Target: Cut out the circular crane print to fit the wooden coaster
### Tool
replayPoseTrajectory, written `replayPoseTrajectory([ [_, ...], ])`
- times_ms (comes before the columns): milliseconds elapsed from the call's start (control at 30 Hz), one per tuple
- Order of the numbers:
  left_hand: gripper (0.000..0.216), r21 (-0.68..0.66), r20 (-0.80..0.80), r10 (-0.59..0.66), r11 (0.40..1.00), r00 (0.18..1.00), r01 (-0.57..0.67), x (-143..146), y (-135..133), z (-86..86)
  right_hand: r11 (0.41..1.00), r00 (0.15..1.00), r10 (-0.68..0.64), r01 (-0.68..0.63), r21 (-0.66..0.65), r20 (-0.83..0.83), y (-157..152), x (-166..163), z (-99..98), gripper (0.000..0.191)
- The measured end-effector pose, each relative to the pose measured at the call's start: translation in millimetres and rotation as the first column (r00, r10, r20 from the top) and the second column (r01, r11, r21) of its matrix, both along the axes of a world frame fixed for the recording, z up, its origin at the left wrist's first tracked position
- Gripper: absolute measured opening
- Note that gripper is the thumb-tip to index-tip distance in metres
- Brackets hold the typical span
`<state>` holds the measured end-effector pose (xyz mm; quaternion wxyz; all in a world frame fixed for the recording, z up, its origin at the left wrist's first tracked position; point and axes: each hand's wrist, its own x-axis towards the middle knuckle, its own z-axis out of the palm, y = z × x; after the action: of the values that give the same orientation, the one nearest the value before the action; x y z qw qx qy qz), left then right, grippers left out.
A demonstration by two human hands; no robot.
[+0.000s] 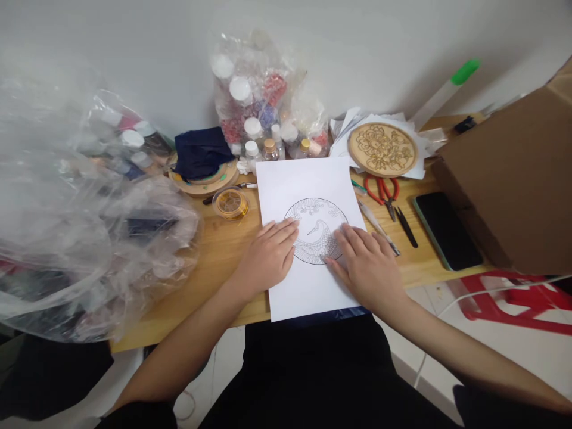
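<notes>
While left hand (269,256) and right hand (370,268) rest on the sheet (304,179), fingers unclenched, I'd guess positioning. Next needs even pressure.

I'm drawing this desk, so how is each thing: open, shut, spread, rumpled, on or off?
Paper: spread out, printed side up
Left hand: resting on the paper
Right hand: resting on the paper
Phone: screen dark
Pliers: handles apart
Golden coil: wound
Navy cloth: rumpled
Brown-topped bottle: capped
</notes>
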<state>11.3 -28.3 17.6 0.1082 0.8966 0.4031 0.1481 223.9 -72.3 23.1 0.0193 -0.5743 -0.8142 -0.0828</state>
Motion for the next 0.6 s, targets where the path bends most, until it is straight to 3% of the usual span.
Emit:
replayPoseTrajectory([
  [333,0.035,0.010,0.008,-0.002,1.000,1.000,0.002,-1,0,-1.8,1.000,0.999,0.010,-0.009,-0.007,0.052,1,-1,3.0,0.056],
  [600,0.035,-0.007,0.020,0.007,1.000,1.000,-0.007,0,0,-0.5,0.997,0.995,0.033,-0.039,-0.063,-0.094,10,13,10.6,0.056],
])
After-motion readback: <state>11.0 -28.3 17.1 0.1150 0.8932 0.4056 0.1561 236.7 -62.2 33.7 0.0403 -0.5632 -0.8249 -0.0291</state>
